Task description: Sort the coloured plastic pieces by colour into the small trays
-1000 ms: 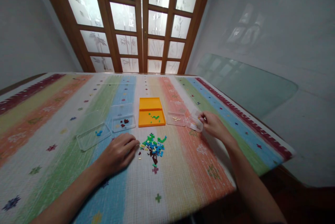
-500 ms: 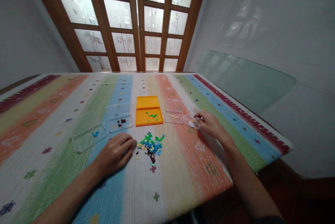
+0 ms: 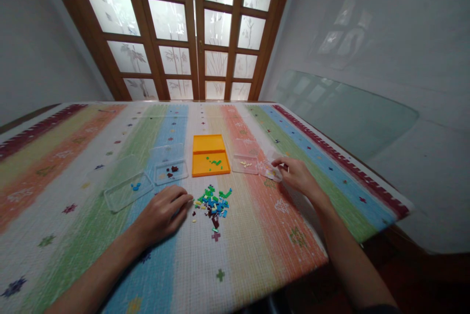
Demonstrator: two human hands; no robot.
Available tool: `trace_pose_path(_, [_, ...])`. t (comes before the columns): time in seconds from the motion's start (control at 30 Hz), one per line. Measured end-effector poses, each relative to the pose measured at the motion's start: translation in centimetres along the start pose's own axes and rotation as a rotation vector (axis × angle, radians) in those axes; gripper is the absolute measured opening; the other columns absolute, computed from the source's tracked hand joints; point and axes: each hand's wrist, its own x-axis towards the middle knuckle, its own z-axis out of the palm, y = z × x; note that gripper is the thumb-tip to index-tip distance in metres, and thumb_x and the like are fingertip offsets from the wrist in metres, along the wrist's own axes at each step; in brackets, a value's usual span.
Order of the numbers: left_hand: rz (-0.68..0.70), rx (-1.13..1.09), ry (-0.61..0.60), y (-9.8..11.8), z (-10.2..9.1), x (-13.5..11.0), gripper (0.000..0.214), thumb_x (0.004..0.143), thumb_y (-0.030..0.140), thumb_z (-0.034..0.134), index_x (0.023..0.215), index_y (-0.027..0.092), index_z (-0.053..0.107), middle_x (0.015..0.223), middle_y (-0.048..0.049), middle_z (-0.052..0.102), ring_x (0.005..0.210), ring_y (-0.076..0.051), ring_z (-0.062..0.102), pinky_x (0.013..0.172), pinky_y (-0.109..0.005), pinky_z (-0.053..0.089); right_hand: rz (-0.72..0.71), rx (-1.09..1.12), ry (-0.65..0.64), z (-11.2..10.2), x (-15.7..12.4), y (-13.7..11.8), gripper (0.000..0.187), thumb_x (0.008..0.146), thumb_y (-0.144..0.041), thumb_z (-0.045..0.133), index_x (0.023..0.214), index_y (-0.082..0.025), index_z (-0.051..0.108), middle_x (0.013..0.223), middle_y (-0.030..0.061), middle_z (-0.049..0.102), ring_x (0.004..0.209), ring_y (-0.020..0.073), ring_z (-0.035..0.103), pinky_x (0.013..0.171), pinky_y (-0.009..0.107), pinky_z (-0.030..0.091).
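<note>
A heap of small toy bricks (image 3: 215,204), in blue, green, dark brown and pale yellow, lies on the striped tablecloth. My left hand (image 3: 165,211) rests at the heap's left edge, fingers curled and fingertips together; whatever they may hold is too small to make out. Over a small clear box (image 3: 270,173) at the right is my right hand (image 3: 293,173), thumb and forefinger pinched at its rim. Whether a brick sits in that pinch is hidden. A few light bits show inside this box.
An open orange case (image 3: 211,169) holds several green bricks. Left of it, clear boxes hold brown bricks (image 3: 172,171) and blue bricks (image 3: 135,187). Another clear box (image 3: 245,171) holds cream bricks. The table's near right edge (image 3: 326,255) lies beneath my right forearm.
The whole view has shifted slightly. Both hands keep nearly the same places and poses, and the heap looks unchanged.
</note>
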Motion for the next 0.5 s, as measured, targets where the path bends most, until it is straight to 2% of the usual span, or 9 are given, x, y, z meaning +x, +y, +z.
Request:
trace_pose_path(0.13, [-0.006, 0.001, -0.008, 0.1, 0.0, 0.0, 0.017, 0.100, 0.014, 0.046, 0.104, 0.016, 0.063, 0.090, -0.0075, 0.066, 0.079, -0.019, 0.062, 0.070, -0.033, 0.055, -0.067, 0.044, 0.065, -0.6, 0.1, -1.1, 0.027, 0.078, -0.014, 0.051, 0.087, -0.023, 0.075, 0.086, 0.0058, 0.078, 0.071, 0.0203, 0.068, 0.070, 0.031, 0.050])
trace_pose_path(0.23, [-0.025, -0.011, -0.012, 0.2, 0.0, 0.1, 0.018, 0.100, 0.015, 0.046, 0.104, 0.016, 0.064, 0.090, -0.0077, 0.066, 0.079, -0.020, 0.062, 0.071, -0.033, 0.055, -0.133, 0.097, 0.053, -1.3, 0.2, -2.8, 0.021, 0.085, -0.022, 0.053, 0.089, -0.021, 0.074, 0.081, 0.0053, 0.075, 0.064, 0.0180, 0.063, 0.066, 0.030, 0.048])
trace_pose_path(0.37, [-0.048, -0.030, -0.023, 0.4, 0.0, 0.1, 0.018, 0.101, 0.016, 0.047, 0.104, 0.017, 0.064, 0.090, -0.0078, 0.066, 0.079, -0.020, 0.062, 0.070, -0.033, 0.054, -0.236, 0.163, -0.057, -1.9, 0.6, -5.4, 0.021, 0.093, -0.026, 0.052, 0.095, -0.021, 0.072, 0.083, 0.0058, 0.072, 0.066, 0.0172, 0.061, 0.067, 0.030, 0.048])
trace_pose_path(0.5, [-0.055, -0.029, -0.030, 0.4, 0.1, 0.0, 0.017, 0.101, 0.017, 0.047, 0.104, 0.017, 0.064, 0.090, -0.0079, 0.066, 0.079, -0.020, 0.062, 0.071, -0.033, 0.054, -0.410, 0.190, -0.212, -1.0, 1.2, -7.8, 0.023, 0.096, -0.017, 0.048, 0.103, -0.021, 0.070, 0.097, 0.0081, 0.072, 0.080, 0.0187, 0.064, 0.075, 0.032, 0.049])
